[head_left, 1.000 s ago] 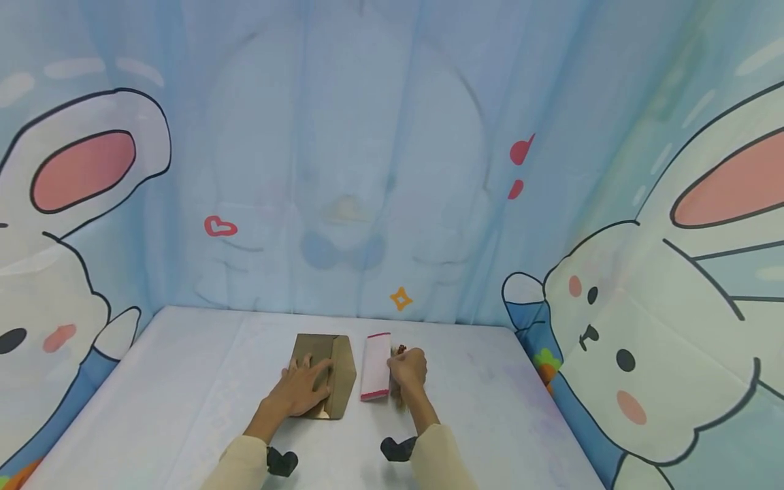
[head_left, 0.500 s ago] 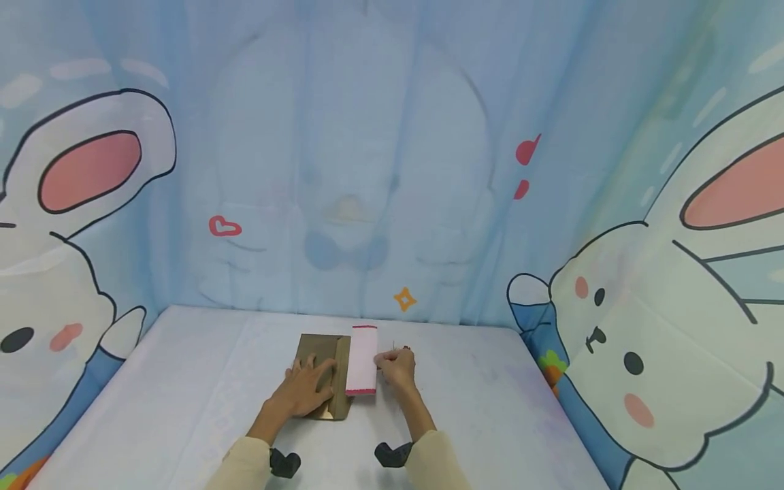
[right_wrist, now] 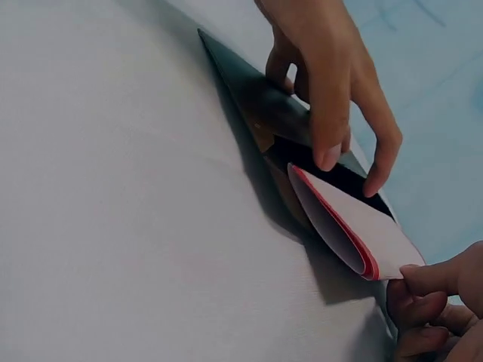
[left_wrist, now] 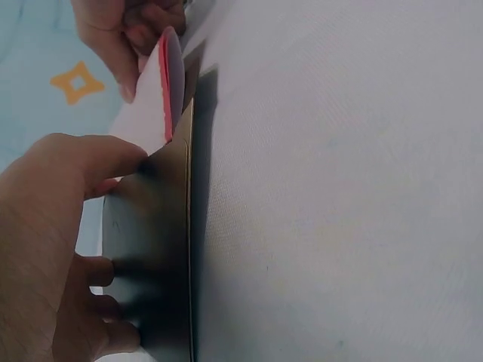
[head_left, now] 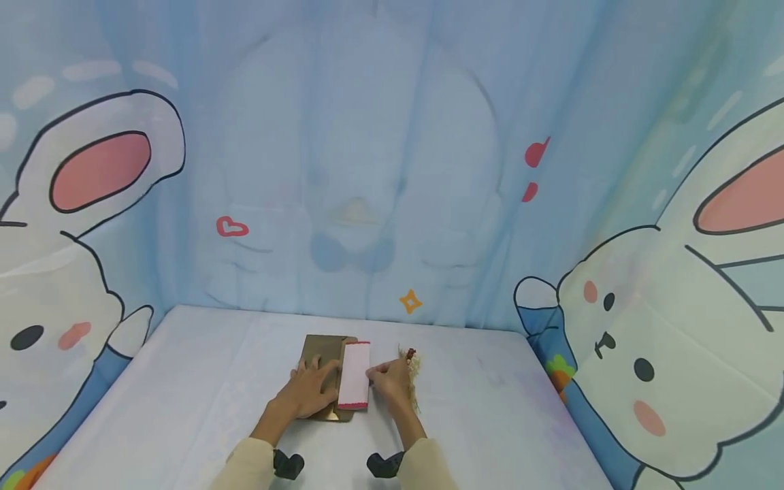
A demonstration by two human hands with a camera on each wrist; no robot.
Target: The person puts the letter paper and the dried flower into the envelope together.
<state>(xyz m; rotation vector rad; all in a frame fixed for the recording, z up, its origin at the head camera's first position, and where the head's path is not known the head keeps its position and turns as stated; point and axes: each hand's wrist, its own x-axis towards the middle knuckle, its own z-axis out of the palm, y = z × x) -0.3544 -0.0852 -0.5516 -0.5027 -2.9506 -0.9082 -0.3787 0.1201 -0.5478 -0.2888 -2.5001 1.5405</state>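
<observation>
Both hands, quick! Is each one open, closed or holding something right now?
Left hand: open, resting on the gold envelope.
Right hand: closed, pinching the folded pale paper by its edge.

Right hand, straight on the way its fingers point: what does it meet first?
The folded paper that the right hand pinches. Past that, the left hand on the gold envelope looks next in line, though relative height is hard to judge.
</observation>
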